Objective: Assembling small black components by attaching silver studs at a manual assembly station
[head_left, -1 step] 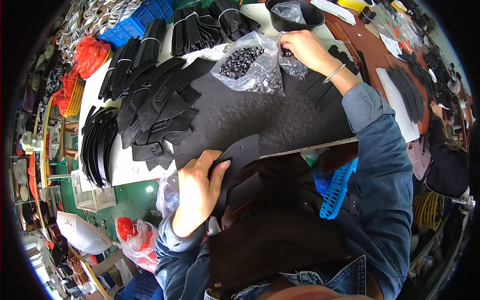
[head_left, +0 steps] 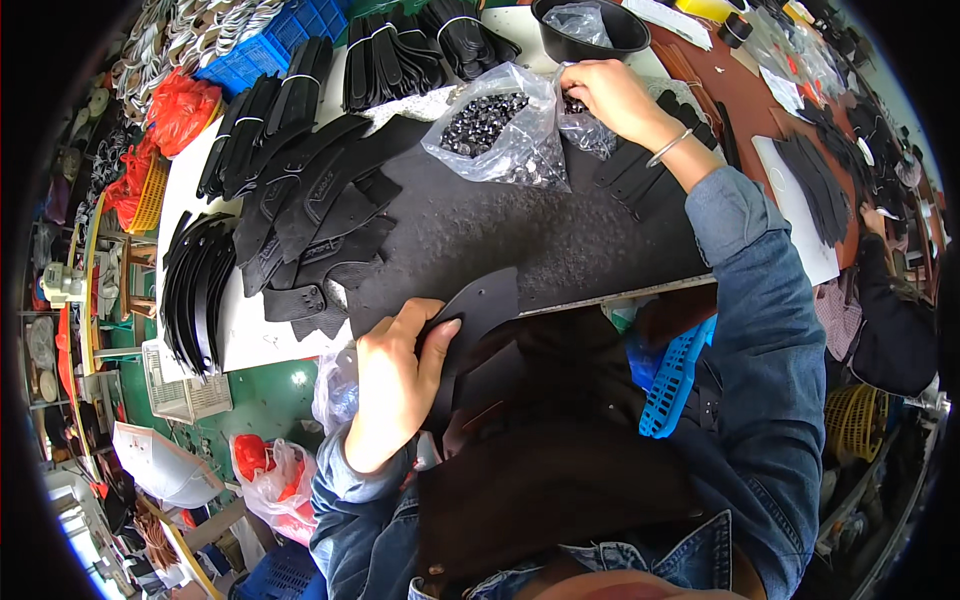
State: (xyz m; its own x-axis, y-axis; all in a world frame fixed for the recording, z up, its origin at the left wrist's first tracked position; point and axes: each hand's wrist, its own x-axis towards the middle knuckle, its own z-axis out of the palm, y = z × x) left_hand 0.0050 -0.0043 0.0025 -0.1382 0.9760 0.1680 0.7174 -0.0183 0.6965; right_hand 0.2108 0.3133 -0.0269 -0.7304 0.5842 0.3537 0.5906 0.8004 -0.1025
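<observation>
Between the thumb and fingers of my left hand (head_left: 398, 372) is a curved black strap piece (head_left: 486, 300) with a small hole near its end, held at the table's front edge. My right hand (head_left: 612, 98) reaches to the far side, fingers bent together at the mouth of a small clear plastic bag (head_left: 590, 137) of small dark metal pieces. Its fingertips are partly hidden, so what they pinch does not show. Beside it, a larger clear bag (head_left: 545, 160) stands open, full of shiny dark snap-like pieces (head_left: 482, 125). Both bags rest on a worn black mat (head_left: 450, 225).
Loose black strap pieces (head_left: 310, 200) are heaped on the mat's left, with a row of narrow strips (head_left: 198, 290) beyond. Tied bundles (head_left: 392, 62) and a black bowl (head_left: 622, 38) line the back. A blue basket (head_left: 678, 380) hangs below the front edge. Another person (head_left: 895, 320) is at far right.
</observation>
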